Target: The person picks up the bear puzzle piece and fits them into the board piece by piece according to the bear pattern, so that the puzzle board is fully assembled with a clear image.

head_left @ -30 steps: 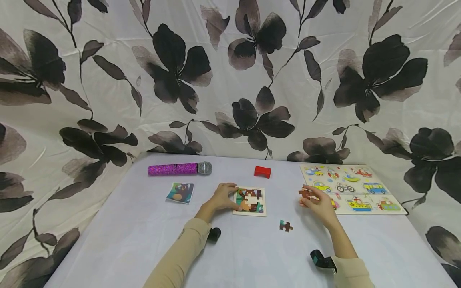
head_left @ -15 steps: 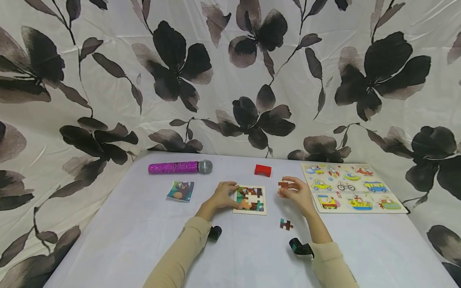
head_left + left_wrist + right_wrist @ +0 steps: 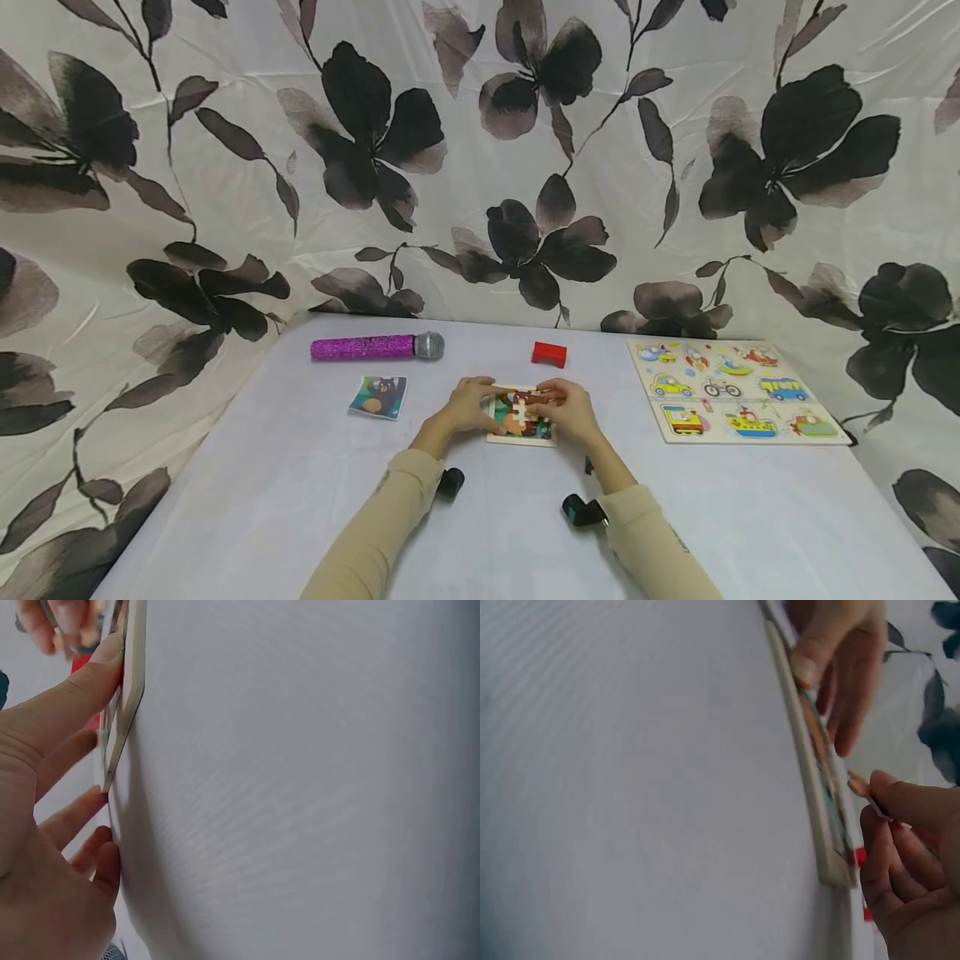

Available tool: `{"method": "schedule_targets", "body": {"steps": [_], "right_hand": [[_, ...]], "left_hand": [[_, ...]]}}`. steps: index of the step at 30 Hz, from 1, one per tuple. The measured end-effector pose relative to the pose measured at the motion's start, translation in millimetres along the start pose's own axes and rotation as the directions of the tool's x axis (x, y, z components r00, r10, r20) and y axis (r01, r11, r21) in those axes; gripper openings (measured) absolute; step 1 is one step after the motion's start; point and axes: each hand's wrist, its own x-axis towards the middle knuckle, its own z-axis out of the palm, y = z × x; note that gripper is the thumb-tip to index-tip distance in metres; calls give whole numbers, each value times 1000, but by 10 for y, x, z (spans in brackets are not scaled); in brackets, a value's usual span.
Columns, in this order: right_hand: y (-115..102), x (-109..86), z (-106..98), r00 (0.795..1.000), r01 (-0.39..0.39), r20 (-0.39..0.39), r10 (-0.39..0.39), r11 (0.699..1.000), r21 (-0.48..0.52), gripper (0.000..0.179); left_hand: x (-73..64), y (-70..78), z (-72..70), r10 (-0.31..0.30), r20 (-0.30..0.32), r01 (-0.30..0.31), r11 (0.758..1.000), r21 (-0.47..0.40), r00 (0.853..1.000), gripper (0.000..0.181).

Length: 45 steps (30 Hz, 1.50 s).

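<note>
A small wooden jigsaw puzzle [image 3: 521, 442] with a bear picture lies mid-table, with a pale gap among its pieces. My left hand [image 3: 467, 406] holds its left side, thumb on the near part and fingers toward the far edge. In the left wrist view the thumb [image 3: 105, 656] rests on the board's rim. My right hand [image 3: 573, 410] is over the puzzle's right side. It pinches a puzzle piece [image 3: 860, 784] between thumb and fingers, just above the board in the right wrist view. Another loose piece [image 3: 588, 465] lies on the table, mostly hidden behind the right wrist.
A picture card [image 3: 378, 397] of the bear lies left of the puzzle, below a purple glittery microphone [image 3: 367, 347]. Behind the puzzle stands a red block [image 3: 549, 354]. A wooden vehicle puzzle board [image 3: 738, 390] lies at the right. A floral cloth [image 3: 450, 192] hangs behind the table.
My right hand has moved left from the vehicle board to the bear puzzle, carrying the puzzle piece. Its wrist now covers most of the loose piece. The left hand has stayed on the puzzle.
</note>
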Motion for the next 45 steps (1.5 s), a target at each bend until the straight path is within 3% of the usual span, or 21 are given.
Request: {"method": "schedule_targets", "body": {"steps": [8,14,25,32,39,45], "right_hand": [[-22,44,166,994,93,75,-78,971,-219,30],[-74,22,185,973,223,148,-176,885,-409,27],[-44,15,165,929,359,259,-264,810,-464,20],[-41,0,109,921,363,317,-225,794,-488,27],[-37,0,107,923,356,313,-225,809,-468,26],[-41,6,97,917,371,323,-236,804,-466,26]], "left_hand": [[-12,50,2,-26,23,27,999,-39,999,66],[-17,33,3,-18,13,18,1000,-24,1000,66],[-33,16,11,-28,11,29,998,-50,1000,66],[-22,2,1,-11,-1,11,999,-37,1000,65],[-28,-6,4,5,-9,-6,999,-34,1000,65],[-36,-2,3,0,-11,0,999,-35,1000,65]]}}
